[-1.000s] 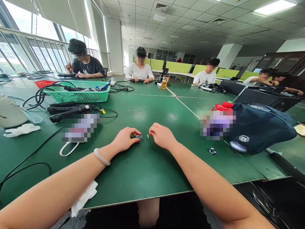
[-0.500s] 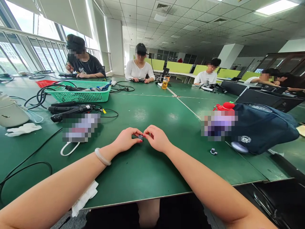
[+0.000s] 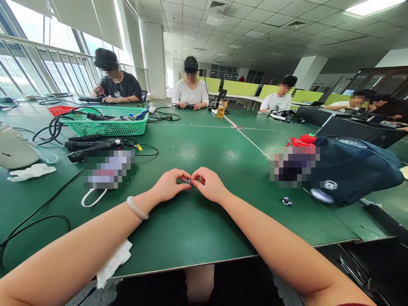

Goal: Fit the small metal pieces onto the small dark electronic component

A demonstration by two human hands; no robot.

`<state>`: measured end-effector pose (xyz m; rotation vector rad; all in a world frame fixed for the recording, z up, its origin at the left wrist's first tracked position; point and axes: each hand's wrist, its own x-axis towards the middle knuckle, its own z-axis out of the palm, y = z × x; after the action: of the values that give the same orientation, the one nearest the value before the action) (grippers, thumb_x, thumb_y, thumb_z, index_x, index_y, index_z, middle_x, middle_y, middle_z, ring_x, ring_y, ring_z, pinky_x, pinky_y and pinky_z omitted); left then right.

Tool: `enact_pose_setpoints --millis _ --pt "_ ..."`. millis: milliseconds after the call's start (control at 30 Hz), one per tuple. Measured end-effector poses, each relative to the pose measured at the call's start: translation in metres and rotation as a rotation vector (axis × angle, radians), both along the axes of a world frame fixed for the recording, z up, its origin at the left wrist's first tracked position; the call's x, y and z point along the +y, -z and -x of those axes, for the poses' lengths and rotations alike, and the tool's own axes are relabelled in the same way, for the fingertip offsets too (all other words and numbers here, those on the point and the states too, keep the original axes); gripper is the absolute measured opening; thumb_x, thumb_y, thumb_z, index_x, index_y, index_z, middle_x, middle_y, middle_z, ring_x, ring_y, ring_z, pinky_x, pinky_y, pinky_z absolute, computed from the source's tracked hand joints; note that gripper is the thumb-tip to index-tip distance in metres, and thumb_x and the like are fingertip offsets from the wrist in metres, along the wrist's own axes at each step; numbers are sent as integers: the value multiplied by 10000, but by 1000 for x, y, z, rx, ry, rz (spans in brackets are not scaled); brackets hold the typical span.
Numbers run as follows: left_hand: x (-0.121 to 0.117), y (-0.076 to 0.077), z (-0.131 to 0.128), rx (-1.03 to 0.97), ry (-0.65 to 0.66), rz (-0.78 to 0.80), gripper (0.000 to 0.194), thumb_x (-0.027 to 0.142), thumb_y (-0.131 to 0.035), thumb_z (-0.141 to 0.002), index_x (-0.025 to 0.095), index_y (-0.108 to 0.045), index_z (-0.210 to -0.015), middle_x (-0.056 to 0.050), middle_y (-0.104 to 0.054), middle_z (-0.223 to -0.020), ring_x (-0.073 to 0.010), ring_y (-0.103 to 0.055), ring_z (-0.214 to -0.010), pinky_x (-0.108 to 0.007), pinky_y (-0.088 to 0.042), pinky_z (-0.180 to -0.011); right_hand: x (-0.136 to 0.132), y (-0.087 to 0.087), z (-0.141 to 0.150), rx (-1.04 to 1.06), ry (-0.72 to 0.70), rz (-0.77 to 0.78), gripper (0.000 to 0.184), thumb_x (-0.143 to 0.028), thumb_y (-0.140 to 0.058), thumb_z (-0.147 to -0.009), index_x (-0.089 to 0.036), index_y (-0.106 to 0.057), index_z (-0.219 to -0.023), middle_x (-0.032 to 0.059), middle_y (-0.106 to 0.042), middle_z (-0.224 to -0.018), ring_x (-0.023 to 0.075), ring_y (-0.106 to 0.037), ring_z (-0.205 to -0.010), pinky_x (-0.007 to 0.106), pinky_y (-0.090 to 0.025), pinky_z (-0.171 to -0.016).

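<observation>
A small dark piece with white marks (image 3: 188, 182) sits between my hands, just above the green table (image 3: 204, 229); its kind is too small to make out. My left hand (image 3: 168, 185), with a pale bangle at the wrist, pinches it from the left between thumb and fingers. From the other side, my right hand (image 3: 206, 183) closes thumb and forefinger on the same piece, hiding part of it. Farther right on the table lies a small, curved dark-and-white piece (image 3: 287, 201), apart from both hands.
Left stand a green plastic basket (image 3: 108, 123) with cables, black handheld devices (image 3: 95, 148) and a blurred pouch with a white strap (image 3: 110, 170). A crumpled tissue (image 3: 114, 263) lies by my left forearm. A dark blue bag (image 3: 353, 174) is at right. Several people sit around.
Both hands keep their pinch on the small piece, with only slight finger movement. The view has shifted slightly.
</observation>
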<state>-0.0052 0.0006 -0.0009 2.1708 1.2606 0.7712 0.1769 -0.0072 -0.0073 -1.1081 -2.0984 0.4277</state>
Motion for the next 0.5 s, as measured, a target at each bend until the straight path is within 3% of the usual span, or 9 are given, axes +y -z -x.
enact_pose_setpoints --millis 133,233,333,500 --pt "7 3 4 82 -179 -13 243 347 -615 -683 262 -652 -907 -7 -670 -878 -201 -601 -847 -321 -450 -767 4 5 -3 -63 70 28 83 -185 -515 -800 -195 -589 -838 -7 -554 -788 93 -469 -622 227 -389 -620" --pt "14 6 8 93 -289 2 255 333 -617 -681 252 -648 -920 -13 -672 -864 -200 -604 -831 -312 -452 -740 7 10 -2 -198 70 -9 180 -199 -511 -822 -200 -622 -963 33 -572 -908 126 -520 -789 253 -413 -731" --pt "17 7 9 98 -326 14 257 328 -623 -676 249 -650 -918 -14 -672 -858 -196 -605 -829 -300 -453 -732 12 17 4 -307 69 -75 251 -234 -504 -842 -200 -622 -1061 60 -571 -999 159 -500 -921 284 -398 -839" --pt "13 5 7 109 -313 24 255 328 -621 -677 251 -650 -918 -12 -673 -862 -195 -606 -834 -294 -455 -730 22 22 10 -339 78 -100 243 -264 -459 -875 -254 -670 -996 41 -590 -959 158 -490 -886 289 -402 -833"
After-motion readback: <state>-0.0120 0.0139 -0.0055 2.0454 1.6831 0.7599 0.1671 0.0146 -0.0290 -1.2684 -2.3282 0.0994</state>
